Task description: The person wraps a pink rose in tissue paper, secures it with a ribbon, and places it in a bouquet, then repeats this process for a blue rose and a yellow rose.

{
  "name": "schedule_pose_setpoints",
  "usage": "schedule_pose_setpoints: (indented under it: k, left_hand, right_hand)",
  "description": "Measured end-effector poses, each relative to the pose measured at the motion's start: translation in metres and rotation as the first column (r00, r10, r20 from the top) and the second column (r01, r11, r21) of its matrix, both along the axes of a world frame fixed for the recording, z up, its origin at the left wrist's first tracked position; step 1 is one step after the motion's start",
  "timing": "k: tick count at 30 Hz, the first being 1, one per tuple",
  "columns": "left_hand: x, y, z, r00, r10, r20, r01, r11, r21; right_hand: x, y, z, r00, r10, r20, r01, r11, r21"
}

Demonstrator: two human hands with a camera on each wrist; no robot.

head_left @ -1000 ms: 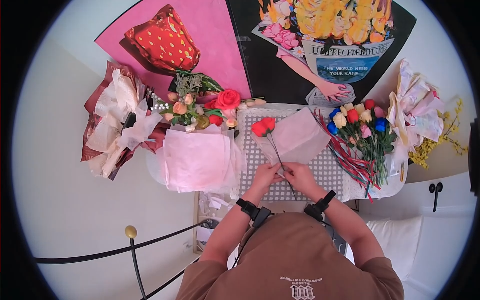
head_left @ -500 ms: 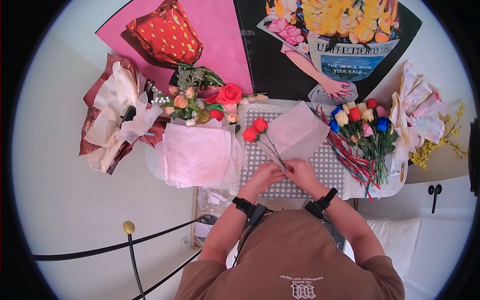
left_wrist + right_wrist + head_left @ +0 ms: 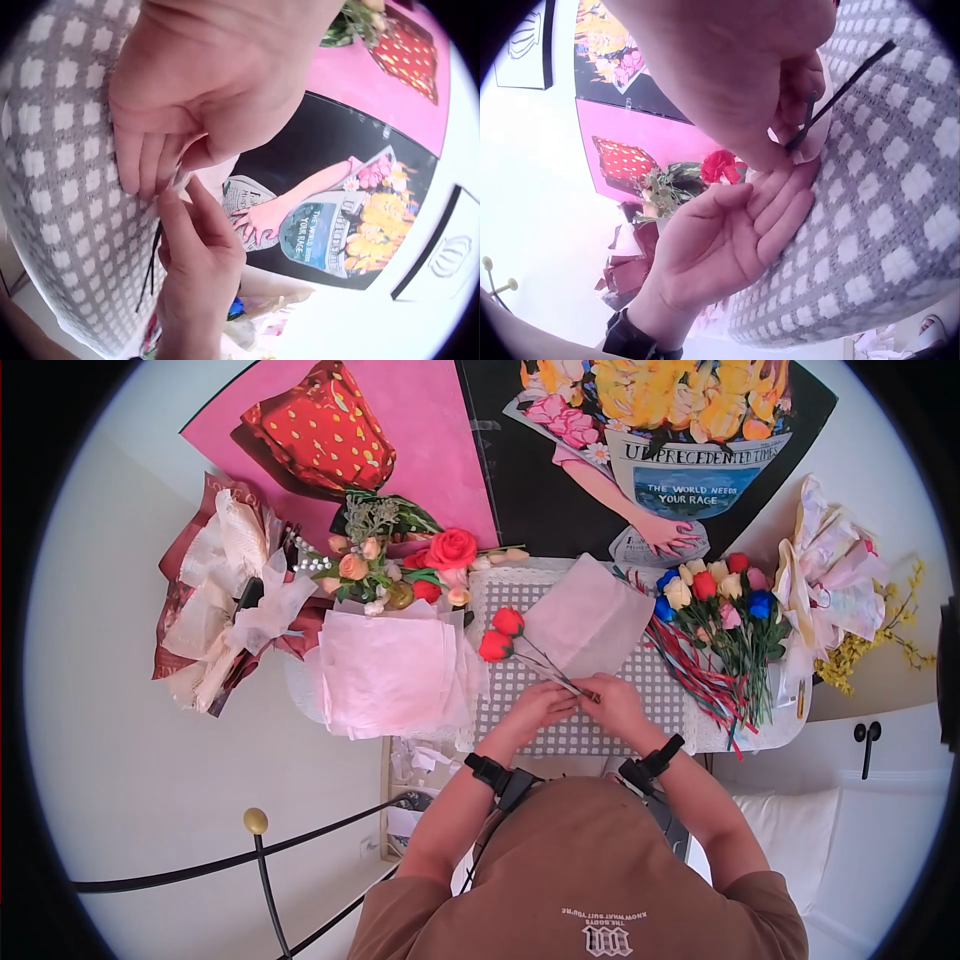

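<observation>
Two red roses point(image 3: 502, 635), side by side on thin dark stems point(image 3: 840, 94), lean to the left over a sheet of pale pink wrapping paper point(image 3: 590, 615). My right hand point(image 3: 613, 700) pinches the stems low down, by the paper's near corner; the stem ends stick out past its fingers in the right wrist view. My left hand point(image 3: 540, 708) lies just left of it, palm up, fingers fairly straight and their tips right at the paper and stems. The right hand point(image 3: 201, 262) faces it from below in the left wrist view.
A grey-and-white checked cloth point(image 3: 650, 725) covers the table's middle. At left lie a stack of pink paper point(image 3: 390, 675) and mixed flowers point(image 3: 365, 565). At right are coloured roses point(image 3: 715, 595), ribbons point(image 3: 700, 675) and a wrapped bouquet point(image 3: 830, 585). A picture board point(image 3: 480, 460) stands behind.
The rose heads have swung left and toward me, and their stems now slant more. My right hand has shifted slightly right, and the left fingers have straightened beside it.
</observation>
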State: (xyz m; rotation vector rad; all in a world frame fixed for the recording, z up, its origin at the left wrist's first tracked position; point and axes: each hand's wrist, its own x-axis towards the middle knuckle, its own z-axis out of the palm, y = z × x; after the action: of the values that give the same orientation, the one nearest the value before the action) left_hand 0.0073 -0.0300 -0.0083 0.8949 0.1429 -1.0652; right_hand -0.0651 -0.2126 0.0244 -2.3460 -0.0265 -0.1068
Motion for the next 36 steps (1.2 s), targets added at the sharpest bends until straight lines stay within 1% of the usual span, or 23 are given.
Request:
schedule_pose_setpoints:
  k: [1, 2, 3, 4, 5, 6, 7, 8, 9, 11, 12, 14, 18, 20, 21, 23, 24, 26, 27, 29, 30, 32, 36]
  left_hand:
    - [0.004, 0.003, 0.001, 0.983, -0.088, 0.163, 0.056, 0.980, 0.189]
    - [0.006, 0.007, 0.002, 0.932, -0.201, 0.301, 0.078, 0.923, 0.377]
    - [0.004, 0.011, 0.009, 0.933, -0.204, 0.298, 0.081, 0.923, 0.377]
    - [0.001, 0.014, 0.021, 0.732, -0.313, 0.605, -0.106, 0.825, 0.555]
    - [0.000, 0.016, 0.028, 0.424, -0.467, 0.776, -0.348, 0.707, 0.616]
    - [0.001, 0.017, 0.027, 0.423, -0.469, 0.775, -0.346, 0.707, 0.616]
    - [0.003, 0.018, 0.025, 0.236, -0.472, 0.850, -0.423, 0.737, 0.527]
    - [0.004, 0.019, 0.023, 0.040, -0.464, 0.885, -0.480, 0.768, 0.424]
    - [0.005, 0.018, 0.020, 0.040, -0.465, 0.885, -0.482, 0.767, 0.425]
    - [0.008, 0.015, 0.015, -0.132, -0.484, 0.865, -0.426, 0.815, 0.391]
    - [0.009, 0.013, 0.014, -0.132, -0.485, 0.865, -0.426, 0.815, 0.392]
    - [0.011, 0.011, 0.011, -0.180, -0.471, 0.863, -0.415, 0.832, 0.368]
    - [0.019, 0.008, 0.011, -0.176, -0.490, 0.854, -0.384, 0.833, 0.399]
    - [0.020, 0.007, 0.017, -0.125, -0.541, 0.831, -0.340, 0.811, 0.477]
    - [0.022, 0.006, 0.018, -0.123, -0.541, 0.832, -0.338, 0.811, 0.477]
    - [0.022, 0.004, 0.020, -0.096, -0.629, 0.771, -0.350, 0.747, 0.565]
    - [0.023, 0.003, 0.021, -0.094, -0.629, 0.772, -0.349, 0.747, 0.566]
    - [0.024, 0.002, 0.024, -0.083, -0.673, 0.735, -0.358, 0.708, 0.608]
    - [0.025, 0.002, 0.023, -0.082, -0.673, 0.735, -0.357, 0.709, 0.609]
    - [0.029, 0.001, 0.022, -0.094, -0.684, 0.724, -0.335, 0.706, 0.624]
    - [0.031, 0.000, 0.020, -0.094, -0.683, 0.725, -0.334, 0.707, 0.623]
    - [0.034, -0.002, 0.017, -0.062, -0.659, 0.750, -0.302, 0.728, 0.615]
    - [0.034, -0.009, 0.020, -0.024, -0.676, 0.737, -0.322, 0.703, 0.634]
  right_hand:
    - [-0.001, -0.004, 0.001, 1.000, -0.005, -0.020, 0.005, 1.000, 0.007]
    - [-0.002, -0.007, 0.001, 0.999, -0.010, -0.040, 0.010, 1.000, 0.014]
    - [-0.004, -0.010, -0.001, 0.999, -0.012, -0.044, 0.013, 1.000, 0.014]
    - [-0.006, -0.012, -0.002, 0.999, -0.004, -0.044, 0.005, 1.000, 0.014]
    - [-0.006, -0.013, -0.004, 0.999, 0.004, -0.043, -0.004, 1.000, 0.015]
    - [-0.006, -0.012, -0.006, 0.999, 0.002, -0.043, -0.002, 1.000, 0.016]
    - [-0.006, -0.011, -0.008, 0.999, 0.012, -0.040, -0.011, 1.000, 0.016]
    - [-0.006, -0.010, -0.009, 0.999, 0.023, -0.037, -0.022, 1.000, 0.016]
    - [-0.006, -0.009, -0.010, 0.999, 0.025, -0.037, -0.024, 1.000, 0.017]
    - [-0.006, -0.009, -0.012, 1.000, 0.028, -0.008, -0.028, 0.999, 0.035]
    - [-0.006, -0.009, -0.012, 1.000, 0.028, -0.009, -0.027, 0.999, 0.035]
    - [-0.007, -0.009, -0.013, 0.999, 0.025, -0.042, -0.023, 0.999, 0.045]
    - [-0.007, -0.006, -0.004, 0.997, 0.038, -0.067, -0.035, 0.999, 0.033]
    - [-0.009, -0.001, 0.006, 0.998, 0.031, -0.062, -0.037, 0.995, -0.091]
    - [-0.009, 0.001, 0.005, 0.997, 0.031, -0.065, -0.037, 0.995, -0.091]
    - [-0.010, 0.004, 0.001, 1.000, 0.027, -0.006, -0.027, 0.977, -0.213]
    - [-0.010, 0.004, -0.001, 1.000, 0.026, -0.008, -0.027, 0.977, -0.213]
    - [-0.007, 0.004, -0.007, 0.999, 0.004, -0.035, -0.010, 0.981, -0.195]
    - [-0.006, 0.003, -0.009, 0.999, 0.003, -0.036, -0.010, 0.981, -0.195]
    - [-0.003, 0.000, -0.012, 0.999, -0.013, -0.052, 0.009, 0.996, -0.088]
    - [-0.003, -0.001, -0.013, 0.999, -0.013, -0.052, 0.008, 0.996, -0.089]
    - [-0.003, -0.003, -0.015, 0.997, -0.041, -0.067, 0.042, 0.999, 0.019]
    - [-0.001, -0.004, -0.017, 0.995, -0.047, -0.084, 0.050, 0.998, 0.044]
